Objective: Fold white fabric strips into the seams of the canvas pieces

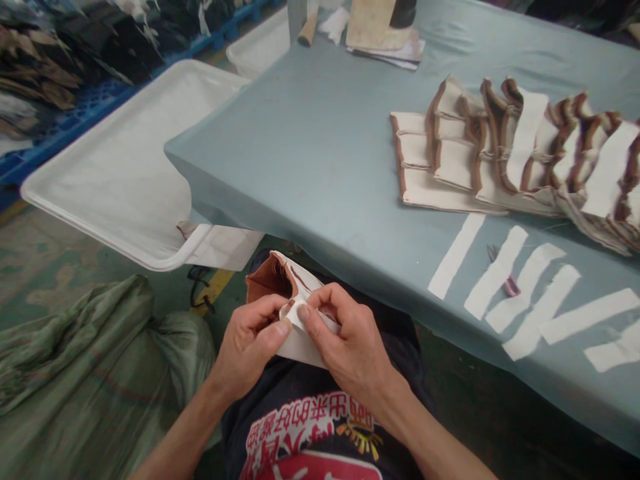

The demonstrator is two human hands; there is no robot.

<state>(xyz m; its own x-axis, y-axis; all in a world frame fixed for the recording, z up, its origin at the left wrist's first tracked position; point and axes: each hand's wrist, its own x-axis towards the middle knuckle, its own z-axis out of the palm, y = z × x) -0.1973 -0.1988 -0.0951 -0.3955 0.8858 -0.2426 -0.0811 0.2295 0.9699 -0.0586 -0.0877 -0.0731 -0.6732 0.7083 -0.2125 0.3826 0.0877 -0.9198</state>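
Note:
Over my lap, below the table edge, both hands grip a folded fabric piece (273, 280) with brown cloth on one side and white on the other. My left hand (253, 340) pinches its near edge between thumb and fingers. Close beside it, my right hand (347, 330) pinches the white part, thumb pressed on top. The fingertips of the two hands almost meet, and what lies right under them is partly hidden. Whether the piece is a pocket or a pouch I cannot tell.
A blue-grey covered table (300, 147) stands ahead. On it lie overlapping brown-edged cream fabric pieces (455, 160), several white strips (500, 273) and small purple-handled snips (511, 287). To the left are a white plastic bin (125, 160) and a green sack (100, 380).

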